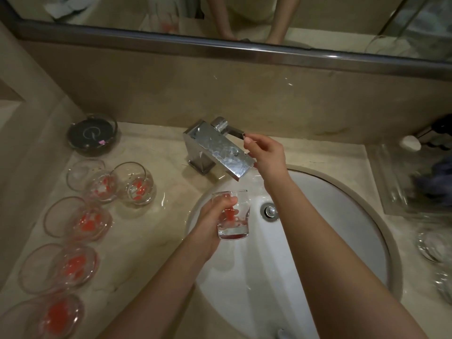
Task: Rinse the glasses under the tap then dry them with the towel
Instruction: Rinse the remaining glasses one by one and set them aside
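Observation:
My left hand (210, 226) grips a clear glass (235, 222) with red marks, upright over the white sink basin (330, 216), just below the spout of the chrome tap (220, 150). My right hand (266, 155) is at the tap's lever (234, 132), fingertips on its end, fingers loosely bent. A little water lies in the glass's bottom. Several more glasses with red marks stand on the counter at left, among them a near pair (137, 184) and one at the front (56, 316). No towel is in view.
A dark round dish (92, 134) sits at the back left of the beige stone counter (156, 241). A clear tray (401, 184) with blurred items and more glassware (433, 243) lie at the right. The drain plug (269, 211) is in the basin. A mirror runs along the top.

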Action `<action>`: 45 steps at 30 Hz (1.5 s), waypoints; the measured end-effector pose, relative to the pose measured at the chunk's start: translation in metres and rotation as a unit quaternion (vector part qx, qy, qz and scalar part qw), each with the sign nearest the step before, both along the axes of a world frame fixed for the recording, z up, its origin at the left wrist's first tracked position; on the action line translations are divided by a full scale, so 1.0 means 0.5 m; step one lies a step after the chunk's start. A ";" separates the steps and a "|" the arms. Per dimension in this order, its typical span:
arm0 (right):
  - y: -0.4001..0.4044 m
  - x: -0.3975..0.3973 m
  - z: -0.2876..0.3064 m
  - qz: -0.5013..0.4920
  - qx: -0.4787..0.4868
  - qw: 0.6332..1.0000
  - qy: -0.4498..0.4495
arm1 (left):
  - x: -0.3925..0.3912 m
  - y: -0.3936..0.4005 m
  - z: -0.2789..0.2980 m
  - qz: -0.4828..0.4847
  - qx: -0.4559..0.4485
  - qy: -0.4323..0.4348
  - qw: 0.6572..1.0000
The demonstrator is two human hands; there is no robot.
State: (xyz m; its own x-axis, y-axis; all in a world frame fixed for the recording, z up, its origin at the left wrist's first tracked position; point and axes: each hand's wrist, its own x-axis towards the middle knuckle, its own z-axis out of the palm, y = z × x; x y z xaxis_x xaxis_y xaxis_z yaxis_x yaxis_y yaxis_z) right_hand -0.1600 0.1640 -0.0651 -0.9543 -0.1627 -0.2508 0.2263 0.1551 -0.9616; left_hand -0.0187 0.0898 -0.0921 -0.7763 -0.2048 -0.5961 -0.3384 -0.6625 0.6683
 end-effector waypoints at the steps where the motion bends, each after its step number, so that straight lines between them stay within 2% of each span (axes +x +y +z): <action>1: 0.001 -0.001 0.000 0.009 -0.007 1.000 -0.003 | -0.001 0.001 0.002 -0.001 0.002 0.001 1.000; 4: 0.000 0.002 -0.001 0.032 -0.035 0.999 -0.006 | -0.008 0.005 0.005 -0.003 0.004 0.003 1.000; 12: -0.015 -0.011 -0.011 -0.002 -0.020 0.999 0.036 | -0.014 0.005 -0.002 -0.022 -0.006 0.015 1.000; 31: 0.000 -0.021 -0.014 0.005 -0.001 1.000 0.019 | -0.034 -0.001 -0.025 -0.036 -0.008 0.029 0.999; 34: 0.034 0.017 -0.042 -0.008 0.011 0.998 -0.054 | -0.039 -0.001 -0.027 -0.025 0.013 0.050 0.998; 36: 0.058 0.056 -0.072 -0.006 0.034 0.984 -0.174 | -0.043 -0.002 -0.033 0.004 0.020 0.050 0.999; 38: 0.081 0.104 -0.097 0.013 0.003 0.944 -0.331 | -0.044 -0.001 -0.036 0.011 0.027 0.066 0.997; 40: 0.094 0.146 -0.111 0.044 -0.106 0.891 -0.440 | -0.042 0.002 -0.029 -0.012 0.024 0.078 0.997; 42: 0.102 0.175 -0.117 0.074 -0.194 0.865 -0.457 | -0.040 0.001 -0.024 -0.056 -0.037 0.069 0.995; 45: 0.103 0.191 -0.116 0.034 -0.258 0.868 -0.424 | -0.045 -0.020 -0.026 -0.140 -0.215 0.064 0.964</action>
State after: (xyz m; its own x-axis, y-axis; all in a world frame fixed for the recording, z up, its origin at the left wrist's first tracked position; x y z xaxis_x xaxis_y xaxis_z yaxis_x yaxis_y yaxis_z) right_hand -0.0644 0.2156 -0.1232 -0.4466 -0.5110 -0.7344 0.8931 -0.2051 -0.4004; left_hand -0.0410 0.0798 -0.1049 -0.8986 -0.1834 -0.3986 -0.3606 -0.2091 0.9090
